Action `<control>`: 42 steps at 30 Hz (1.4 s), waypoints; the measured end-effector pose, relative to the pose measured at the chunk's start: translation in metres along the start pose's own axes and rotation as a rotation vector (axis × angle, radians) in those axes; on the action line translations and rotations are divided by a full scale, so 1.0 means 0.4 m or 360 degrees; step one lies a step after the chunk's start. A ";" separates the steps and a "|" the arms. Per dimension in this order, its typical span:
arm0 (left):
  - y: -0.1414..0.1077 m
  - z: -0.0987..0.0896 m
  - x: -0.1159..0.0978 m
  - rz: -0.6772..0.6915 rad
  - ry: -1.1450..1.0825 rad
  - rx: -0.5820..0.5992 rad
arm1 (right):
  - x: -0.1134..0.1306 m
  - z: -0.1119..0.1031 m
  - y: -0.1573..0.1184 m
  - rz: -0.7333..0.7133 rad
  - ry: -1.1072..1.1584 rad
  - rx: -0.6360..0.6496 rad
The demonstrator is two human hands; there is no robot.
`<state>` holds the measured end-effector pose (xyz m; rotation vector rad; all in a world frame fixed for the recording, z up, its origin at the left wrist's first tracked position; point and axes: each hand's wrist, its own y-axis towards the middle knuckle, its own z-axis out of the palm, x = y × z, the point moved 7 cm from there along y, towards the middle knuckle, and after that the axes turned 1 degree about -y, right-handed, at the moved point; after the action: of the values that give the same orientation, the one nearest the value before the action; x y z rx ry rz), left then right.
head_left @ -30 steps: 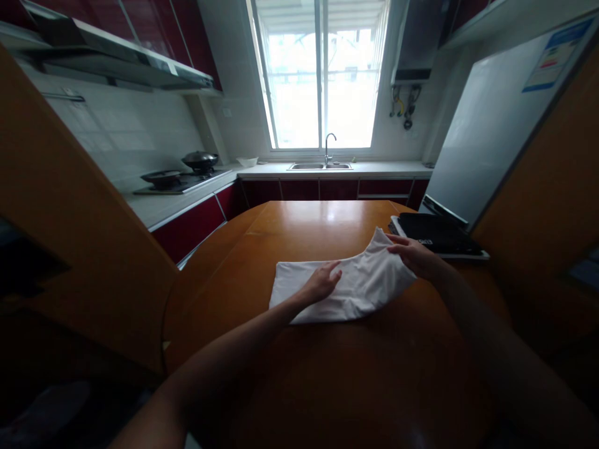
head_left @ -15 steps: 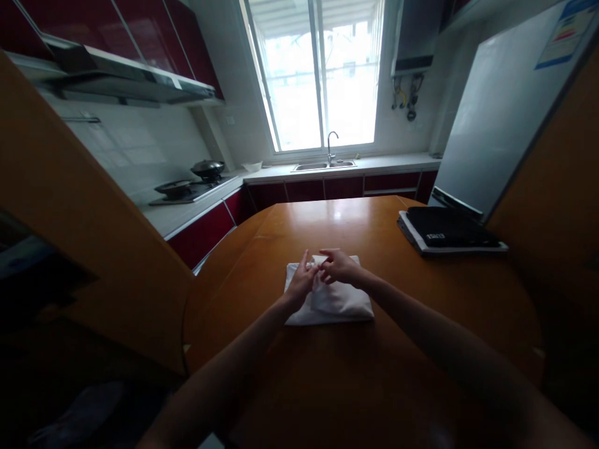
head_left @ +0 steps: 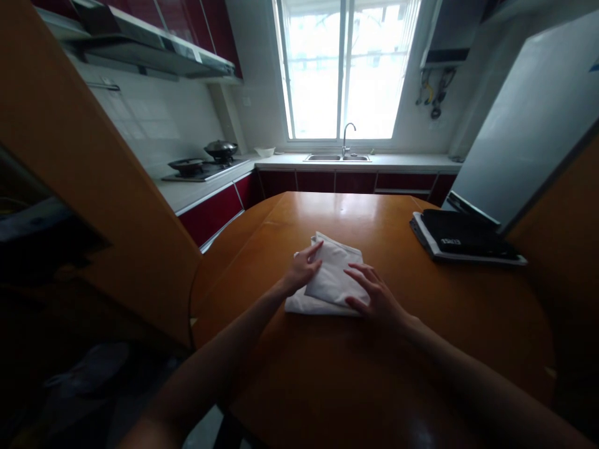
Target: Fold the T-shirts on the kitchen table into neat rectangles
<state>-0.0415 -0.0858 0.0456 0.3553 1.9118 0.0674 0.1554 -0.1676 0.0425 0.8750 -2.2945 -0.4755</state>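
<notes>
A white folded cloth garment [head_left: 334, 268] lies on the wooden table [head_left: 290, 362], its upper layer folded over a wider lower one. On its left edge rests my left hand [head_left: 303, 269], fingers stretched out over the fabric. My right hand [head_left: 374, 293] is spread at the garment's right side, fingertips on or just above the cloth; whether they press on it I cannot tell. Neither hand grips the fabric.
A stack of folded dark and white clothes [head_left: 463, 237] sits at the table's right side. Beyond the table are a counter with a sink [head_left: 337, 158] and a stove holding a lidded pan [head_left: 221, 149]. A fridge [head_left: 519, 125] stands at the right.
My hands were together at the garment's far edge; now they are apart, the right one lower and further right. The upper layer now lies flatter across the garment. The view has shifted slightly.
</notes>
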 end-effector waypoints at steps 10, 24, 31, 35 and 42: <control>-0.075 -0.072 0.098 -0.0527 -0.0225 0.0289 | 0.008 0.110 -0.031 -0.0094 -0.0238 0.0522; -0.087 -0.095 0.095 -0.0422 -0.0207 0.0310 | 0.004 0.127 -0.041 -0.0112 -0.0228 0.0643; -0.082 -0.105 0.094 -0.0327 -0.0027 0.0262 | 0.003 0.130 -0.044 -0.0114 -0.0226 0.0655; -0.076 -0.113 0.097 -0.0237 0.0152 0.0264 | 0.009 0.128 -0.043 -0.0157 -0.0228 0.0674; -0.068 -0.166 0.051 -0.0041 0.1185 -0.0090 | 0.010 0.121 -0.048 -0.0164 -0.0135 0.0761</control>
<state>-0.1152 -0.0978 0.0456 0.2863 2.6420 0.2661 0.1296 -0.1787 -0.0015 1.2237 -2.4943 0.0030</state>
